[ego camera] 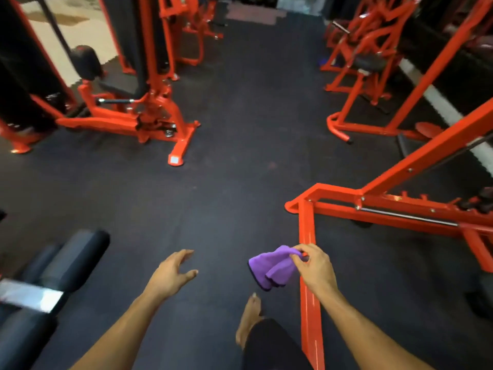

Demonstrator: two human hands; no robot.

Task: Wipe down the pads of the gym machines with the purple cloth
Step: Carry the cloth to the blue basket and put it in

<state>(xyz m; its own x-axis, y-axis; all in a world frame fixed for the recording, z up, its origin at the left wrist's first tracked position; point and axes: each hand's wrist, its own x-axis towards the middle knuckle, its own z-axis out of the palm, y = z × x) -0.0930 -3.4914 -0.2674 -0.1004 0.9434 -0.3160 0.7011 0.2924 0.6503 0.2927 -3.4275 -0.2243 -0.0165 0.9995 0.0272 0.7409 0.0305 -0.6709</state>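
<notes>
Purple cloth [272,268], bunched and hanging in the air above the dark floor [240,161], well apart from any pad. It is pinched at its upper edge between the thumb and fingertips of the right hand [314,265], so that the bulk of the fabric droops to the left of the hand; this reads as a carrying hold, not a wiping one, since no flat palm backs the fabric. The left hand [173,273] holds nothing: its fingers are spread and loosely curved, held out in front of the body, probably for balance or ready to help spread the cloth. A bare foot [249,319] is set forward on the floor between the two arms, which suggests walking between machines.

Nearest padding: the black roller pads [66,263] at lower left, blurred, just beside the left forearm. An orange frame [306,236] runs along the floor under the right hand; whether it carries a pad cannot be told. Further off, a black cushion [86,62] stands on the machine at upper left, and a black seat [370,62] sits on the machine at upper right. Judged stage: between pads, cloth in transit.
</notes>
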